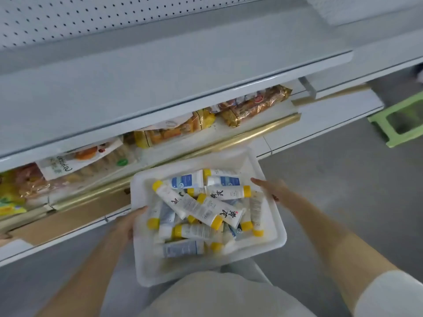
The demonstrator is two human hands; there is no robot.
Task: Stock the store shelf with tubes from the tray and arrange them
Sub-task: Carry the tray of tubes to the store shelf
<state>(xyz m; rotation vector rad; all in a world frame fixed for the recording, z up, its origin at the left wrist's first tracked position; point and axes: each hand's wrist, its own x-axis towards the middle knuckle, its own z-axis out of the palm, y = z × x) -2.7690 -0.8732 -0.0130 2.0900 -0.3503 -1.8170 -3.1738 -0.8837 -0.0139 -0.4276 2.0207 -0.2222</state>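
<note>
1. While the white tray (229, 160) was held roughly level in front of the body, just beside the shelf front, both grips were on it. The left grip (128, 221) clasped the left rim, thumb over the edge and fingers hidden beneath.
2. The right grip (270, 188) was closed over the right rim, its fingers partly hidden under the edge. Opposed holds on the two sides were judged to keep the load from sliding to one end.
3. The tubes (206, 209) lay heaped crosswise inside the tray. They were white, most with yellow caps and some with blue labels. None stood upright or in rows.
4. The upper shelf (160, 83), above and beyond the tray, showed no tubes and was judged the likely stocking target. The lower shelf held snack packets (251, 106) behind a gold rail (229, 143).
5. Stocking was judged not yet begun. With both grips occupied, the tray would need a resting place, or one-sided support, before a tube could be lifted. A tilt at that point could spill the heap.
6. A green stool (402, 120) stood on the floor to the right, well apart from the tray.
</note>
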